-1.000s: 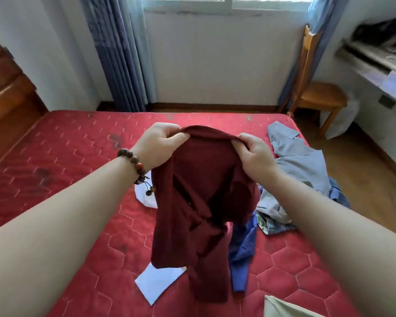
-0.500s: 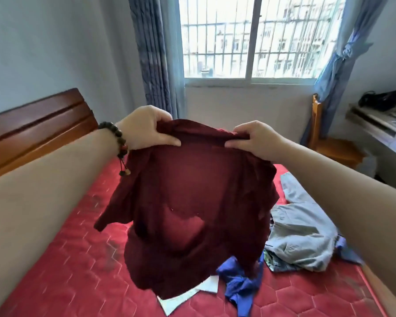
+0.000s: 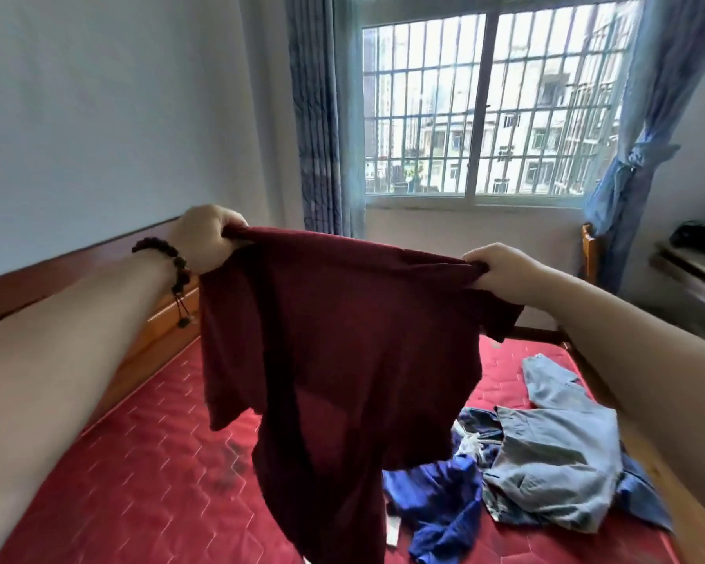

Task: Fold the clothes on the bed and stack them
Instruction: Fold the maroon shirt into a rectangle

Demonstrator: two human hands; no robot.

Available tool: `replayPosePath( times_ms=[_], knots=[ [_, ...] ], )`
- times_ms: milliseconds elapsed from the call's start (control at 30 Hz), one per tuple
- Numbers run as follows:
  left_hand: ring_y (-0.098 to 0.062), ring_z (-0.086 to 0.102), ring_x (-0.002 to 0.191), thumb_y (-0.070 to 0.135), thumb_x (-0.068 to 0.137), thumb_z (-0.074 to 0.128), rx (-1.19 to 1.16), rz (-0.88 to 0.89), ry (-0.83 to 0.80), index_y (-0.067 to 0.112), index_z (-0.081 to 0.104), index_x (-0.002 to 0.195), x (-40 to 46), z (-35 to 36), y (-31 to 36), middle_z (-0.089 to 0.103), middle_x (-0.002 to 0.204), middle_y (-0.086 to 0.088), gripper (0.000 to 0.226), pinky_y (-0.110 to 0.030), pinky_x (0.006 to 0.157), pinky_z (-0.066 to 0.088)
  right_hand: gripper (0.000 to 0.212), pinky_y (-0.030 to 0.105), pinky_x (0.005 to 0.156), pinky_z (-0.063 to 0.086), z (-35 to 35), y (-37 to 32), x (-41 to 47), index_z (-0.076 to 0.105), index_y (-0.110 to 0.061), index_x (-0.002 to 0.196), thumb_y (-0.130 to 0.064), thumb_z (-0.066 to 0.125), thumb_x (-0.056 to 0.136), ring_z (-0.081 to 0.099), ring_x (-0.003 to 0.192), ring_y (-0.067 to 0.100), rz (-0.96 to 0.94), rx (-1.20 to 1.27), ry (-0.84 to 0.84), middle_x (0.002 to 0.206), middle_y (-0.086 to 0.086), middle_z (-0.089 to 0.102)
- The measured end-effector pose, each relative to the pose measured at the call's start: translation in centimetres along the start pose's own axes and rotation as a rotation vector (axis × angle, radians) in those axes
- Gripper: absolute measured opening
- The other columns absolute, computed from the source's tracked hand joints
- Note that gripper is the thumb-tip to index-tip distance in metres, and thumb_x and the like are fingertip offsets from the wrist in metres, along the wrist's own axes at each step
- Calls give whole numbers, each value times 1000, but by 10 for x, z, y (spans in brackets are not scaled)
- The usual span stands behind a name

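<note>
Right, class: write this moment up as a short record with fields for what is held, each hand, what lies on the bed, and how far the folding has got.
held: dark red shirt, spread out in the air
left hand: grips one top corner
right hand: grips the other top corner
on the bed: grey garment, blue garment, both unfolded
folding: not yet begun; no stack visible

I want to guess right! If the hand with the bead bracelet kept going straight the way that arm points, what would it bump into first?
Probably the blue-grey curtain beside the window. The left hand, gripping the dark red shirt, points there, though depth is hard to judge.
</note>
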State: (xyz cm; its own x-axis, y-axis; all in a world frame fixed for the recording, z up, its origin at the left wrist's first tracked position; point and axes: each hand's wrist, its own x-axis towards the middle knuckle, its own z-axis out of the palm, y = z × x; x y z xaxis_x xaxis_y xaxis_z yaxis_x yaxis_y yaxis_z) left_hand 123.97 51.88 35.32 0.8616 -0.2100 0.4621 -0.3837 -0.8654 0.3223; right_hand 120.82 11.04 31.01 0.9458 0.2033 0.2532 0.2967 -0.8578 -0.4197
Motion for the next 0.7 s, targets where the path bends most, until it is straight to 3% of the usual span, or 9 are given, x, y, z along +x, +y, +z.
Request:
replayPosePath(
  times_ms=[100,200,267,333,433,533,600,700],
  knots=[
    [-16,64,78,19,81,75,-142,-30,-193,27,67,81,-19,13,10,68,78,1,12,-24,68,47,19,22,55,37,-1,-33,-2,63,2,78,14,49,78,45,60,13,-34,158,123,66,6,54],
    [-10,64,100,37,72,84,-389,34,-352,26,60,114,-26,41,49,65,108,3,50,-25,89,52,31,28,64,42,-2,-85,7,68,1,86,15,44,74,52,71,15,-159,87,92,76,11,64],
    [-13,64,105,36,69,84,-620,81,-406,23,55,124,-24,57,79,63,116,-1,64,-30,91,54,38,30,69,45,1,-114,15,70,-2,91,14,43,71,56,78,18,-206,19,39,84,12,68],
    [-14,68,98,22,75,82,-765,96,-419,19,59,118,-21,68,101,69,111,-3,50,-32,86,57,43,29,68,44,6,-133,19,71,-6,93,14,41,69,55,80,19,-215,-19,10,87,11,68],
    [-20,66,82,11,81,76,-748,90,-322,4,70,96,-14,71,110,70,90,-11,18,-42,87,56,35,24,66,44,9,-141,19,71,-9,92,12,50,73,58,78,15,-184,44,43,84,9,68],
    [-19,64,75,6,83,72,-832,56,-203,-3,70,88,-6,66,102,68,80,-10,10,-37,77,56,18,22,68,49,5,-124,11,64,-10,100,-6,70,83,61,72,7,-93,463,110,85,5,66],
    [-14,69,70,2,84,70,-999,25,-148,4,70,84,-1,60,101,72,75,-4,2,-27,68,58,41,30,74,54,7,-106,0,57,-14,119,-24,73,83,67,88,14,-16,696,23,101,6,68],
    [-19,70,75,1,85,69,-1124,-14,-96,0,69,91,9,53,107,72,84,-10,6,-32,75,59,62,30,81,55,30,-86,-18,51,-28,128,-37,77,72,67,104,16,74,820,-234,113,0,69]
  ],
)
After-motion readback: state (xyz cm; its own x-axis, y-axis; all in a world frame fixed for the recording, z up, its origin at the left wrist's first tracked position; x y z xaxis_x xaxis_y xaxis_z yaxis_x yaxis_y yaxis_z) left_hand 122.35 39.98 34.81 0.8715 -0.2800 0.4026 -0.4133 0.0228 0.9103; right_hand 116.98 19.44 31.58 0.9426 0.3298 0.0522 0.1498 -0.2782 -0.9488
